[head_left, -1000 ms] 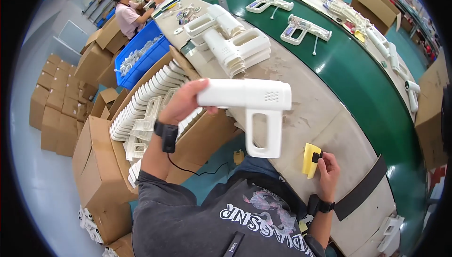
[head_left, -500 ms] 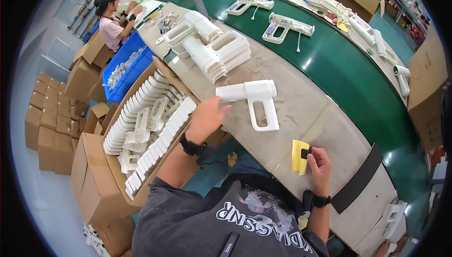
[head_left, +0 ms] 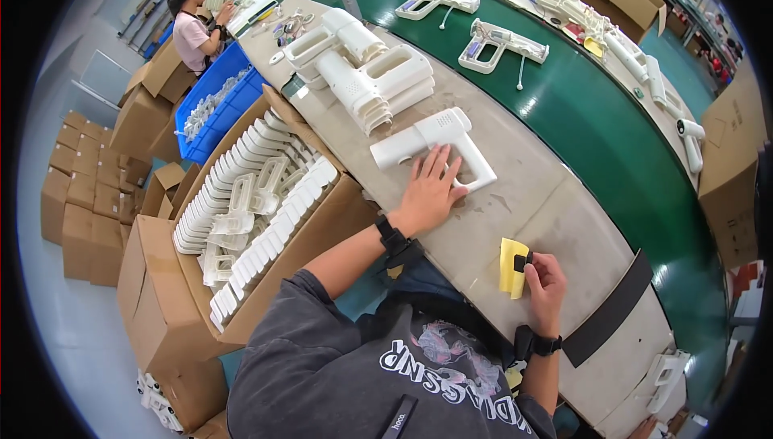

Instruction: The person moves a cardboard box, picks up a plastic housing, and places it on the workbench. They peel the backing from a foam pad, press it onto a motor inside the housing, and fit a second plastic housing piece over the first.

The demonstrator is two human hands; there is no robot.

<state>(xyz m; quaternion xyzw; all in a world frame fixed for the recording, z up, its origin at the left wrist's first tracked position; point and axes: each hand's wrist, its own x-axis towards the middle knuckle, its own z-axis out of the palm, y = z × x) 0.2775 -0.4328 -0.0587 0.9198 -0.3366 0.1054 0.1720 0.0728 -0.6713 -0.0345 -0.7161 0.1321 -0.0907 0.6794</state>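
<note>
A white pistol-shaped plastic housing (head_left: 441, 130) with a looped handle lies on the worktable in front of me. My left hand (head_left: 428, 197) rests against its handle side, fingers spread and stretched out, touching the shell without gripping it. To the right, my right hand (head_left: 549, 284) pinches a strip of yellow paper (head_left: 510, 268) with a small black pad (head_left: 521, 263) on it, held over the tabletop. Farther back on the table is a stack of similar white housings (head_left: 366, 73).
A cardboard box (head_left: 169, 278) full of white shells stands left of the table, with a blue bin (head_left: 229, 113) behind it. Beyond the table runs a green conveyor (head_left: 580, 133) carrying half-built units (head_left: 503, 46). A black strip (head_left: 609, 310) lies right; a co-worker (head_left: 193, 32) sits far left.
My left hand has moved right and forward onto the housing, and its fingers have spread. The housing has turned slightly, its handle swinging right and away. My right hand keeps its hold.
</note>
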